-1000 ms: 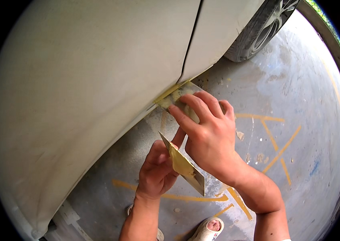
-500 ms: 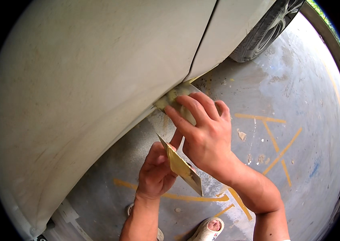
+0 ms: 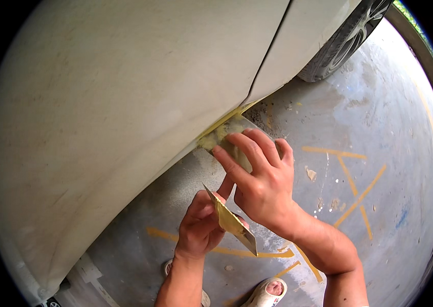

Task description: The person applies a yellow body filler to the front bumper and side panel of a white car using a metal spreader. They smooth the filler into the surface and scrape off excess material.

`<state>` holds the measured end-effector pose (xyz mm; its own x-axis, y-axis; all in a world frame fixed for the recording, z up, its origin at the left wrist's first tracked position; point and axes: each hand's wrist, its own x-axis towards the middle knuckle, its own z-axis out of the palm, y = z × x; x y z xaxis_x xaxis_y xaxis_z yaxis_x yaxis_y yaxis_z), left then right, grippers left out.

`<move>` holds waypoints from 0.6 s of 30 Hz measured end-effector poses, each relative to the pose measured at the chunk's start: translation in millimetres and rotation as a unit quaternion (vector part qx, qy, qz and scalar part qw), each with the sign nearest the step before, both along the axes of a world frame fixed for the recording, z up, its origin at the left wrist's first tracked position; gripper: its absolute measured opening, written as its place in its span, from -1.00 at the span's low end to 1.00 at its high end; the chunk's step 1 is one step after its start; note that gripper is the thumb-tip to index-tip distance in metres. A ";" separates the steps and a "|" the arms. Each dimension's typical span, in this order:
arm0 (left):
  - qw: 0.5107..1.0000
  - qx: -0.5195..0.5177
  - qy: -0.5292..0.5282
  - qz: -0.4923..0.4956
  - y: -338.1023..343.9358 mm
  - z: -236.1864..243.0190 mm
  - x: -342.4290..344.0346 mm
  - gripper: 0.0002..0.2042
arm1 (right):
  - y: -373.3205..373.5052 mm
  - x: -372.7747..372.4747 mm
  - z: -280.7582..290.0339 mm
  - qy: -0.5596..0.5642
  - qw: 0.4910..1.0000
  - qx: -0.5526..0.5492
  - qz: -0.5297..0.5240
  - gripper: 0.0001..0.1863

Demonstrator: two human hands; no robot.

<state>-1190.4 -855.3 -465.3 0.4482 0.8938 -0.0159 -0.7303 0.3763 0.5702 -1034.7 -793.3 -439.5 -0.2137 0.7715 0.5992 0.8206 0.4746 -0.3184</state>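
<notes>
My right hand [image 3: 265,181] has its fingers spread across the back of a thin, flat putty spreader [image 3: 238,148] smeared with yellow-green putty. The spreader's far edge lies along the lower edge of the pale car door panel [image 3: 139,92], where a strip of yellow putty [image 3: 224,121] shows. Lower and to the left, my left hand [image 3: 198,225] grips a thin metal putty plate [image 3: 234,223], tilted, with yellow putty spread over its face. Some left fingers are hidden behind the plate.
A car wheel [image 3: 344,43] stands at the upper right, beyond the dark door gap [image 3: 270,48]. The grey floor [image 3: 395,128] bears orange painted lines [image 3: 362,194] and a small beige scrap [image 3: 311,174]. My light-coloured open-toed shoe [image 3: 267,294] is at the lower edge.
The spreader and my right hand have drawn slightly down from the panel's lower edge, so more of the yellow putty strip shows. My left hand and its plate sit slightly lower.
</notes>
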 end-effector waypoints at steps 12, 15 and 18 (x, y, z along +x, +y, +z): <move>0.999 -0.037 -0.011 0.039 -8.1 -1.9 -6.1 -0.70 | -4.8 -9.7 -12.8 0.023 0.999 0.029 0.002 -0.57; 0.999 -0.037 -0.003 0.031 -8.7 -2.2 -8.2 -0.71 | -6.1 -11.7 -13.4 0.035 0.999 0.030 0.002 -0.55; 0.998 -0.056 -0.002 0.035 -7.3 -3.0 -10.5 -0.71 | -8.1 -12.5 -14.9 0.043 0.999 0.005 0.007 -0.54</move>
